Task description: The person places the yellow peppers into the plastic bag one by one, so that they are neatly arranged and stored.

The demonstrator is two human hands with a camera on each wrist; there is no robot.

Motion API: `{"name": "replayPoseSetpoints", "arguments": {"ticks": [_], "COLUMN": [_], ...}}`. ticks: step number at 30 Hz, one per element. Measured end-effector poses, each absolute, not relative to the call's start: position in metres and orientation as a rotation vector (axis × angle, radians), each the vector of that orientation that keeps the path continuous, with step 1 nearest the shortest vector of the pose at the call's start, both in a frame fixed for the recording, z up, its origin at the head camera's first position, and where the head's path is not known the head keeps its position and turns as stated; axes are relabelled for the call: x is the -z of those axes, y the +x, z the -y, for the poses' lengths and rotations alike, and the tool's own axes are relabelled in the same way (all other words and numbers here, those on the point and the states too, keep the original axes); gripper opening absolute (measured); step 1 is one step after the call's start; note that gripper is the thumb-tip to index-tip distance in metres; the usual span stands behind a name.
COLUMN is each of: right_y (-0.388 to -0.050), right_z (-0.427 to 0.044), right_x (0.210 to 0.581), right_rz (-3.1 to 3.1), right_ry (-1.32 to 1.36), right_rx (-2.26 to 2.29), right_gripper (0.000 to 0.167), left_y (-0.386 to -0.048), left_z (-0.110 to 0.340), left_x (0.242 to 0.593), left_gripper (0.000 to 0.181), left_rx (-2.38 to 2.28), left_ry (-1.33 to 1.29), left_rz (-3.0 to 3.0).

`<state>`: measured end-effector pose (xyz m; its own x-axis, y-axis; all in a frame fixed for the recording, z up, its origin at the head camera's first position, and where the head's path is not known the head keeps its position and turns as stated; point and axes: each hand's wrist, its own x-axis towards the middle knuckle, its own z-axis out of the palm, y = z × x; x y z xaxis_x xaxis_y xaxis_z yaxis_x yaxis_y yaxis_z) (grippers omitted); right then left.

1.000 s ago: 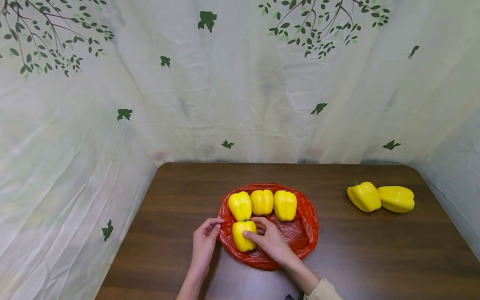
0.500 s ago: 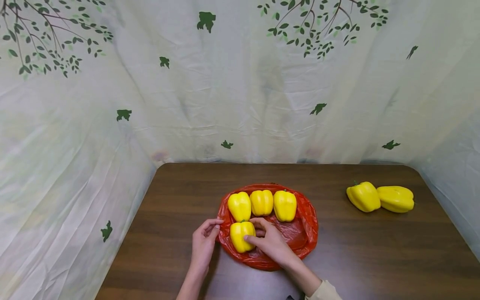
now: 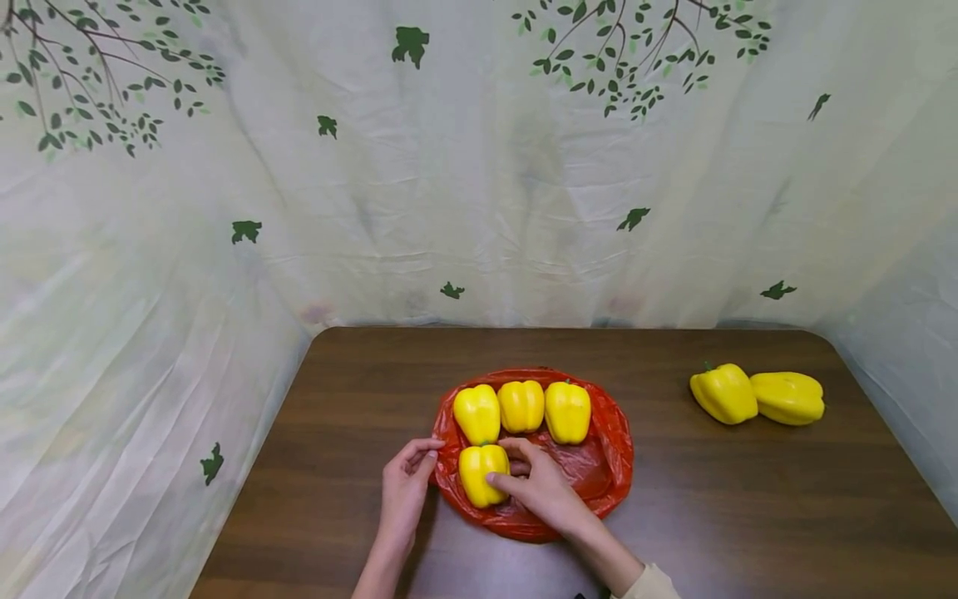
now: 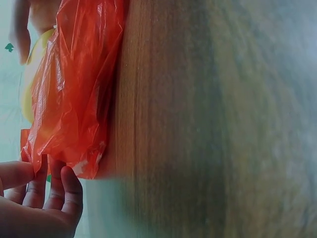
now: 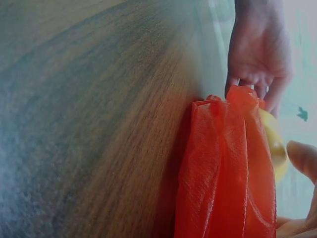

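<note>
Right hand [image 3: 545, 489] grips front pepper [image 3: 476, 477] from right, its long axis running near-to-far; left hand [image 3: 404, 487] pinches bag [image 3: 591, 474] at left edge.

Front yellow pepper [image 3: 477, 476] at lower centre lies slightly farther left than one second earlier, right hand [image 3: 542, 489] sets its thumb lower against it, dark object [image 3: 580, 596] at bottom edge shows less.
</note>
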<state>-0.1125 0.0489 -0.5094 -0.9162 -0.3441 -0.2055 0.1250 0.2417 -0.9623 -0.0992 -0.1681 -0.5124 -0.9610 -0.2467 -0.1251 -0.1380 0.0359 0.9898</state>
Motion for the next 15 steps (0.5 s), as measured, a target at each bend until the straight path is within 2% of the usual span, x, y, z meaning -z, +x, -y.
{"name": "replayPoseSetpoints", "arguments": {"ticks": [5, 15], "right_y": [-0.11, -0.099], "right_z": [-0.05, -0.057], "right_x": [0.508, 0.497], "right_rz": [-2.153, -2.241], "right_ry": [-0.202, -0.242], "right_rx": [1.737, 1.78], "right_gripper": [0.062, 0.052], "left_y": [-0.098, -0.099], "left_z": [0.168, 0.169], "left_x": [0.513, 0.513], "left_gripper": [0.017, 0.017], "left_rx": [2.088, 2.082], "left_ry": [0.377, 0.395], "left_rz": [2.18, 2.194]}}
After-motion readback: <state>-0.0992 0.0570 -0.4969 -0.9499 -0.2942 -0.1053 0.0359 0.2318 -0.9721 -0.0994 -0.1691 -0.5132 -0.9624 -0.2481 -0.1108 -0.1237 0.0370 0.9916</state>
